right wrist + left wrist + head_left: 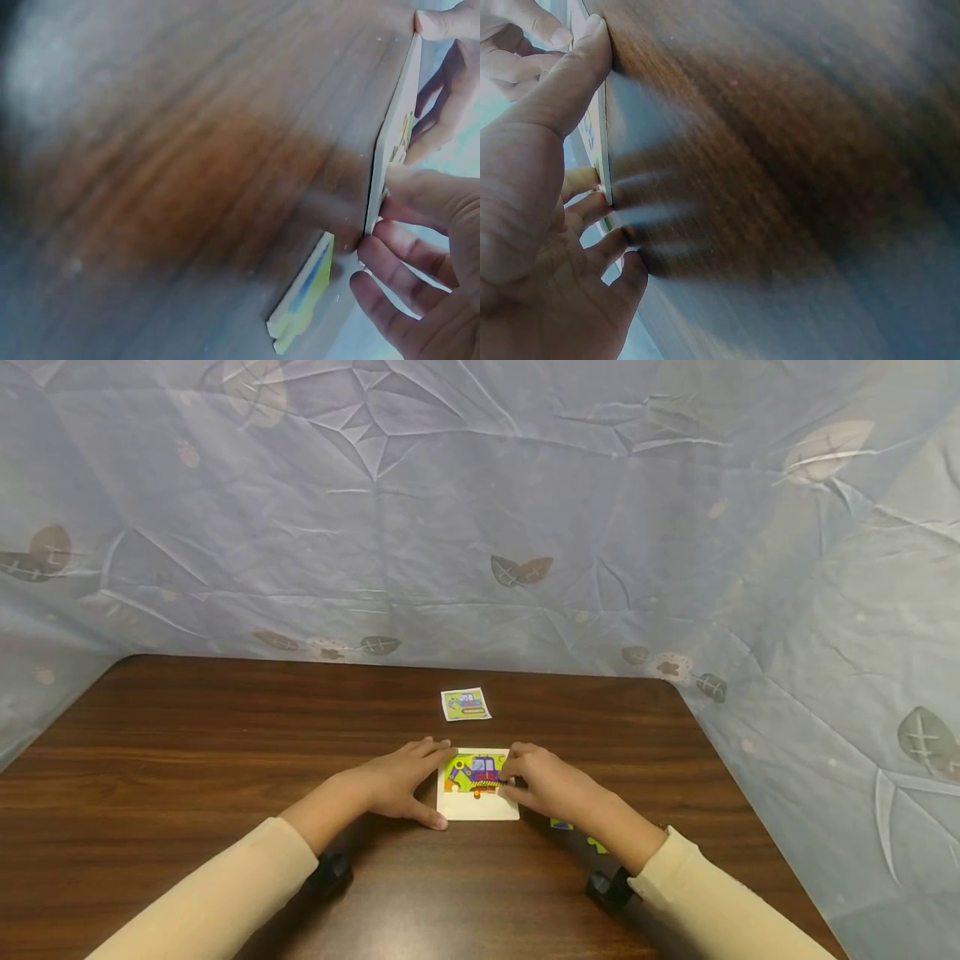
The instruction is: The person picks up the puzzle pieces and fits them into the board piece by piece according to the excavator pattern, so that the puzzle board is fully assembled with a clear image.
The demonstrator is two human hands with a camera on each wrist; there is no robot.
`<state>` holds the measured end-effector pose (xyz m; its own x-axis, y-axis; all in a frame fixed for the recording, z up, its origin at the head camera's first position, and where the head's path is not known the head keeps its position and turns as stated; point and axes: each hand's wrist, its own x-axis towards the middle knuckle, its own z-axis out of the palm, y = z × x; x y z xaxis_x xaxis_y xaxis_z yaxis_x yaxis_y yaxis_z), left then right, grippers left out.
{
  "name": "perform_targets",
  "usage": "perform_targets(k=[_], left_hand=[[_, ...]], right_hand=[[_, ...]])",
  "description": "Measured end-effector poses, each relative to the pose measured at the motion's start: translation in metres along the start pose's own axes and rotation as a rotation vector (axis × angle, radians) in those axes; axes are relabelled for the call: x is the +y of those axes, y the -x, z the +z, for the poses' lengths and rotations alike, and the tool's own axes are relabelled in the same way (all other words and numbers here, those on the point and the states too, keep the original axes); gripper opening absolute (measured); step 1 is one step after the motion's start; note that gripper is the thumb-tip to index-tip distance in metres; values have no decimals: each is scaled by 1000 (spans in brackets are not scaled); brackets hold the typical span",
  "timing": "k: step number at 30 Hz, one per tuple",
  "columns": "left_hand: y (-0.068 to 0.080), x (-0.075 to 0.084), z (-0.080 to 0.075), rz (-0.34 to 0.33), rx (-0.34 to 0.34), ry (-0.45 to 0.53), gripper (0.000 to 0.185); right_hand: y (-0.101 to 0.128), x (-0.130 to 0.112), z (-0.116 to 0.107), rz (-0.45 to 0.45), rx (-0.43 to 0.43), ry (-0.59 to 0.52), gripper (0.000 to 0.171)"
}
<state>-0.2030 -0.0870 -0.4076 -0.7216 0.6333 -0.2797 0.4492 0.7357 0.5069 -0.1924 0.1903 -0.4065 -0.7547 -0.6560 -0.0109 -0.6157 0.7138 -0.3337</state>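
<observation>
A jigsaw puzzle board (476, 811) with a white border lies on the table, its upper part filled with a purple digger picture; a pale strip shows along the near side. My left hand (401, 781) spreads along the board's left edge, thumb at the near corner and fingertips by the far one. On the right side my right hand (551, 785) bends over the picture, thumb and fingers on a puzzle piece (477, 793) at its lower row, mostly hidden by them. In the right wrist view, the right thumb (424, 187) touches the board's top.
Beyond the board lies a small picture card (465, 704) of the same digger. Loose puzzle pieces, one blue and yellow (561, 824) and one green (596, 845), lie beside the right forearm. A patterned cloth (450, 527) hangs behind the brown table (225, 727).
</observation>
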Motion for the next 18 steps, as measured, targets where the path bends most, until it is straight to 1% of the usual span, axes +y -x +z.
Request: perform_targets(k=[4, 9, 18], left_hand=[[-1, 0, 0, -4, -3, -2, 106], [-2, -1, 1, -10, -1, 1, 106], [-1, -1, 0, -3, -4, -1, 106]], right_hand=[[-1, 0, -1, 9, -14, -5, 13], [-2, 0, 0, 19, -9, -12, 11], [-4, -6, -1, 56, -15, 44, 8]])
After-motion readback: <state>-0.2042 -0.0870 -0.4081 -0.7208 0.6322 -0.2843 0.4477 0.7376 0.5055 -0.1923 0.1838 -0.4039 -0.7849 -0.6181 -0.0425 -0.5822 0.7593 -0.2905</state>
